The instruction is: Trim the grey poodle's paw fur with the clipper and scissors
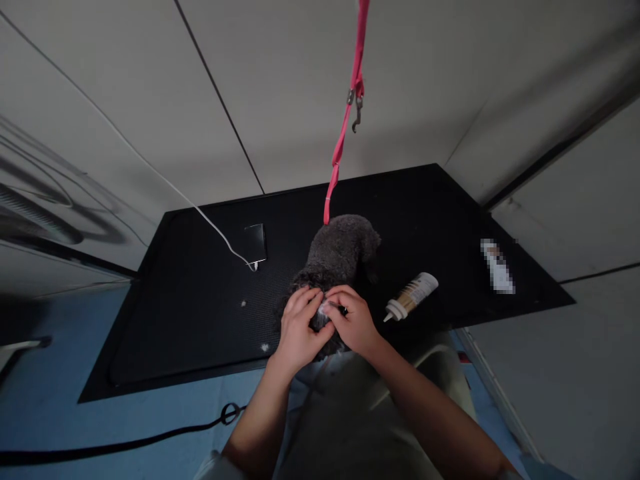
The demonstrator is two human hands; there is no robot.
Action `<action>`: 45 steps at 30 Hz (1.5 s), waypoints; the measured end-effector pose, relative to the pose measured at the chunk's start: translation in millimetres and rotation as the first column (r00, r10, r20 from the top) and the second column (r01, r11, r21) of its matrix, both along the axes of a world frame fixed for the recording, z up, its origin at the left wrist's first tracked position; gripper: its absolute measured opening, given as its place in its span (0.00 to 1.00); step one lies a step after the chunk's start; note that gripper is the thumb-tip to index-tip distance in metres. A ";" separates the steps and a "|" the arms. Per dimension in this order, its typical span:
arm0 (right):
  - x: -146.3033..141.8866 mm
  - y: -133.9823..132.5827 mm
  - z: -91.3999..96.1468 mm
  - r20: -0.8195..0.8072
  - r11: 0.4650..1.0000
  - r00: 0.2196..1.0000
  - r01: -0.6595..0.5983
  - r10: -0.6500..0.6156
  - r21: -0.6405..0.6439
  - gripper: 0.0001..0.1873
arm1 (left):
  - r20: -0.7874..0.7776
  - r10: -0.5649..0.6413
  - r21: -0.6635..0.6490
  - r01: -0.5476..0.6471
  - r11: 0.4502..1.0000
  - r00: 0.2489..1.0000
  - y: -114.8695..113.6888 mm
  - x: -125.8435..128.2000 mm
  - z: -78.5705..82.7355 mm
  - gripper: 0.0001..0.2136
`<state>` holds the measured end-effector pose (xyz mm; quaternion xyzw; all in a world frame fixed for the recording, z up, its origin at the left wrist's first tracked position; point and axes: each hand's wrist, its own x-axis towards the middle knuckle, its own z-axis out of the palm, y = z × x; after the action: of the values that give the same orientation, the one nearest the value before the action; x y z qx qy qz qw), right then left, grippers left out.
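A dog [340,247] with curly dark grey fur is on the black table, its head toward me. My left hand [300,327] grips one side of the dog's head, fingers curled over the fur. Opposite it, my right hand [353,319] has thumb and fingers pinched together at a whitish patch [323,308] on the head. A small dark bit shows at the right fingers; what they hold is hidden. To the right lies a white and tan squeeze bottle [413,295] on its side, its nozzle pointing toward me.
The black table [190,320] stands against pale wall panels. A phone [257,243] with a white cable [200,212] lies left of the dog. A pink strap [336,157] with a metal hook hangs above its back. A blurred white item [498,267] lies far right. White tufts [265,347] dot the table.
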<state>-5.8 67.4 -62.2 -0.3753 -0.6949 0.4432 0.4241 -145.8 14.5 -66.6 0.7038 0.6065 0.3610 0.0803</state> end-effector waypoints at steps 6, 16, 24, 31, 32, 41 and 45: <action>0.2 -4.2 -3.1 0.017 0.999 0.999 0.037 -0.037 -0.002 0.05 | -0.028 0.010 -0.008 -0.010 1.000 1.000 -1.5 1.9 0.6 0.22; 5.2 -11.7 -7.4 0.040 0.999 0.998 0.050 -0.049 -0.014 0.05 | -0.029 0.012 -0.011 -0.012 1.000 1.000 -0.7 1.9 -3.3 0.23; -0.3 -16.4 -4.5 0.111 0.979 0.980 0.176 -0.165 -0.101 0.06 | -0.109 0.074 0.062 -0.068 0.996 0.991 -6.3 14.4 -7.8 0.23; 9.7 -13.4 -14.7 0.099 1.000 0.995 0.004 -0.003 -0.014 0.05 | -0.079 0.066 0.065 -0.061 0.996 0.995 -9.1 13.6 -12.5 0.22; 11.2 -13.3 -16.2 0.101 1.000 0.995 -0.016 0.016 0.001 0.05 | -0.072 0.062 0.061 -0.058 0.997 0.995 -9.1 13.3 -12.8 0.22; 7.2 -18.3 -16.2 0.127 0.999 0.991 0.044 -0.044 -0.001 0.05 | -0.065 0.050 0.057 -0.047 0.997 0.997 -9.2 12.0 -12.5 0.22; 4.0 -19.0 -14.1 0.153 0.999 0.988 0.033 -0.034 0.009 0.06 | -0.075 0.048 0.065 -0.043 0.997 0.996 -10.3 11.5 -14.4 0.23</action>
<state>-1.8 48.4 -76.3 -0.4185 -0.7206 0.4034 0.3780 -134.3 4.2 -81.0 0.7053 0.6131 0.3548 0.0264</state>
